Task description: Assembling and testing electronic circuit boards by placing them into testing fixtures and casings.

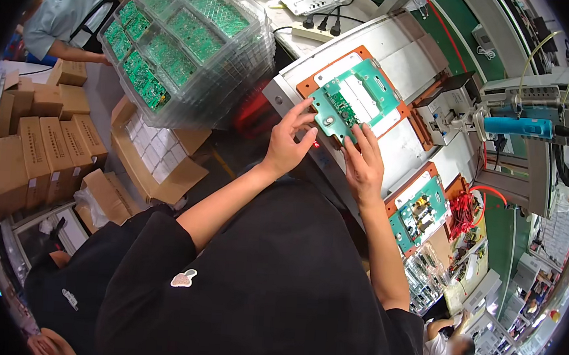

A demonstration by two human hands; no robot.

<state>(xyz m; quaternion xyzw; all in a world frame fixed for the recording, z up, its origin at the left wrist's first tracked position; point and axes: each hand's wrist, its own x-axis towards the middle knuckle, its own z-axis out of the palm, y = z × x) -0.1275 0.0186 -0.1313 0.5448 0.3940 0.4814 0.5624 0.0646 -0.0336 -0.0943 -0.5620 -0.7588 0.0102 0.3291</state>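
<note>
In front of me a green plate (pixel 331 118) carrying a small circuit board (pixel 344 108) lies on a white panel within an orange-brown frame (pixel 309 87). At the plate's left edge is my left hand (pixel 289 143), its thumb and fingers spread, the index fingertip at a corner. My right hand (pixel 364 168) reaches the near right corner, fingers stretched out over the edge and the thumb apart from them. Neither hand wraps round the plate; whether the fingertips press on it is hard to tell.
Stacked clear trays of green circuit boards (pixel 195 33) stand at left, beside cardboard boxes (pixel 48 154). To the right are a second fixture with a populated board (pixel 420 213), red wires (pixel 463 213) and a blue cylinder (pixel 517 126). Other people (pixel 61 17) are nearby.
</note>
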